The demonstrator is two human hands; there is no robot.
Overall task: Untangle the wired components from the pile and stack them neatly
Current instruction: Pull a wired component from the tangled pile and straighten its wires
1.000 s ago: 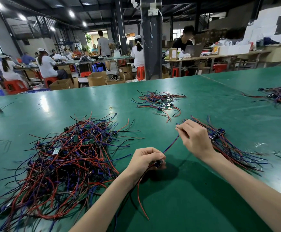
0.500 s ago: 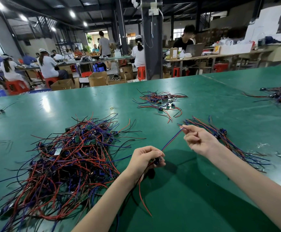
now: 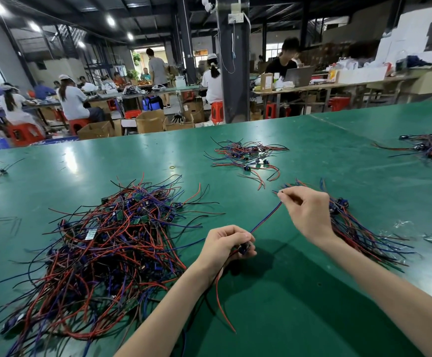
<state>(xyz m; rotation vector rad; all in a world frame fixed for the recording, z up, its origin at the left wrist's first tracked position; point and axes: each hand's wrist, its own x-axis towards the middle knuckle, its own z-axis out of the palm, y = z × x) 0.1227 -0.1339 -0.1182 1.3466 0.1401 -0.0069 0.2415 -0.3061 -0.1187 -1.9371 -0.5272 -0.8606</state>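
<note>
Between pile (image 3: pixel 101 248) and stack (image 3: pixel 364 235), right grip (image 3: pixel 310 212) slid out to pinch the wire (image 3: pixel 265 219) tips, left grip (image 3: pixel 225 243) clutching the component (image 3: pixel 243 249); looks straightened, stack-ready now.

Tangled pile (image 3: pixel 101 248) of red, blue, black wired components is sitting left. One component (image 3: pixel 243 249) is being held clear, its red-blue lead (image 3: pixel 266 217) stretching straight. Combed stack (image 3: pixel 359 228) is lying right.

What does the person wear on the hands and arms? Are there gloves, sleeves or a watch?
Nothing worn is visible. The left hand and the right hand have no gloves, and no ring shows. The left forearm and the right forearm are bare to the picture's edge: no sleeve, watch or bracelet in view.
</note>
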